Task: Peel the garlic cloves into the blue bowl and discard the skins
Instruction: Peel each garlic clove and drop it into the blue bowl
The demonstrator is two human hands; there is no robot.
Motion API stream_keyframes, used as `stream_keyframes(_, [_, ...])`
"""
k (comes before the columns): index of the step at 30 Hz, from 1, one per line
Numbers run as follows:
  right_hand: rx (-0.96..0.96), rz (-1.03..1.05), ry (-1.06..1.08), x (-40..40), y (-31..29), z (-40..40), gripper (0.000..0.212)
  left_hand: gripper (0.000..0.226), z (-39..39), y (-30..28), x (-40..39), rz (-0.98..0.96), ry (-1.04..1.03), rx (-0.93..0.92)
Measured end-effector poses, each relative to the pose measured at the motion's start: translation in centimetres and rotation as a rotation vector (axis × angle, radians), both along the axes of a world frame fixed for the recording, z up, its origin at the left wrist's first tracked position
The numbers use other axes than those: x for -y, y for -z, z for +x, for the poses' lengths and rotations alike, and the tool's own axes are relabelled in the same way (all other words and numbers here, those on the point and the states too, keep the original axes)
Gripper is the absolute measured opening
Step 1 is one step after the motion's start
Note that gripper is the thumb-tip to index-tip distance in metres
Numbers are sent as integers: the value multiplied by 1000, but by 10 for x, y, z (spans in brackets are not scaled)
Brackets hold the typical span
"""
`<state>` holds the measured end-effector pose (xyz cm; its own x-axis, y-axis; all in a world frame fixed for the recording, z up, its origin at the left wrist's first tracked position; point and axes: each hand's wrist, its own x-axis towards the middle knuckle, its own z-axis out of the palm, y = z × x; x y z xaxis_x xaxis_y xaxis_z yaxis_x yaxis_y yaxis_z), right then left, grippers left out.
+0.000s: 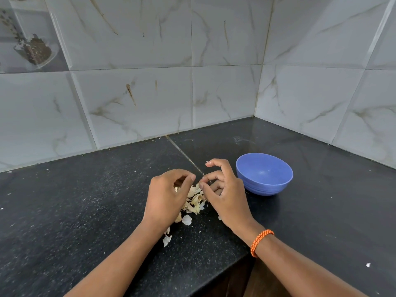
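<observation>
We see both forearms reaching in from the bottom edge, meeting over the dark speckled counter (85, 200) in a tiled corner. Our left hand (166, 197) hangs knuckles-up above a heap of garlic skins (196, 199), its fingers curled down and the thumb brought in toward them; whether it holds a clove beneath the palm we cannot tell. Our right hand (225, 196) sits just beside it, the wrist bent, thumb and middle finger pinched together at a tiny scrap, the index finger arched up and free with a fleck of skin stuck to its tip. An orange braided band (260, 243) circles the right wrist. More skins trail toward the left forearm. The blue bowl (264, 174) stands upright just beside the right hand, on its far right side
</observation>
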<state>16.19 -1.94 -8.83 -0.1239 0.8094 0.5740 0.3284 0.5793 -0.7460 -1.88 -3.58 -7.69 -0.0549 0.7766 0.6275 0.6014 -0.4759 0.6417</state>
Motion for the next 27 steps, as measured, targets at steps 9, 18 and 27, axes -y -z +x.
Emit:
stream_keyframes(9, [86, 0, -14, -2, 3, -1, 18, 16, -5, 1, -4, -50, 33, 21])
stream_keyframes(18, [34, -5, -85, -4, 6, 1, 32, 16, -6, -2, -6, -150, 182, 250])
stream_keyframes(27, [33, -19, -49, -5, 5, 0, 24, 11, -3, 1, -5, -128, 128, 196])
